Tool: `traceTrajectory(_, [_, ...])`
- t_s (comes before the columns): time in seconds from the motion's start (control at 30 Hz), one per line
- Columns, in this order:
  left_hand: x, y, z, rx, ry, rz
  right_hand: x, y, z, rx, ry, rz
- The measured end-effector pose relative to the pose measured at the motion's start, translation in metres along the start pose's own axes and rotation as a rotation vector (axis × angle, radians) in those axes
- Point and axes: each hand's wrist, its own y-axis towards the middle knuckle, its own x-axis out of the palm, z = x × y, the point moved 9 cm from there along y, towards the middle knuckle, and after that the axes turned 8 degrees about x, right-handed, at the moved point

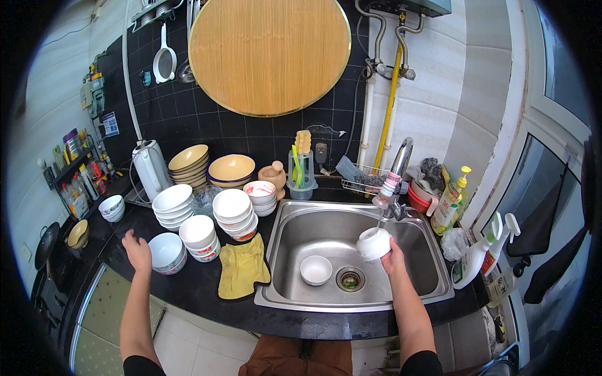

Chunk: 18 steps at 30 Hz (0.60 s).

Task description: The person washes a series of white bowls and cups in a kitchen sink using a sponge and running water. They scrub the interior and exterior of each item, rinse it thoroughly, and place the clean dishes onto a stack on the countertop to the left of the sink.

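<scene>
My right hand point(392, 256) grips a small white bowl point(374, 243) by its side, tilted under the tap point(402, 164) over the sink. A thin stream appears to run from the tap onto the bowl. Another white bowl point(315, 270) rests upright on the floor of the steel sink point(285, 238), left of the drain point(350, 279). On the far left, my left hand point(136, 250) hovers over the black counter with its fingers apart and nothing in them. Just right of it stands a stack of bowls with patterned sides point(168, 252); I see a small gap between them.
More white bowl stacks point(199, 233) crowd the counter beside a yellow cloth point(244, 269). Behind them are yellow enamel bowls point(231, 169), a wooden mortar point(272, 178) and a white kettle point(150, 166). Spray bottles point(475, 258) and a dish soap bottle point(449, 207) line the sink's right.
</scene>
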Motion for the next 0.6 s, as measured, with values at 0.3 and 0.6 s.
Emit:
traceTrajectory(0.3, [0.039, -0.071, 0.246, 0.303, -0.813, -0.391, 0.003, -0.009, -0.006, 0.005, -0.08, 0.033])
traceTrajectory(0.6, [0.232, -0.321, 0.358, -0.185, -1.039, -1.538, 0.012, -0.006, -0.01, -0.016, 0.058, -0.025])
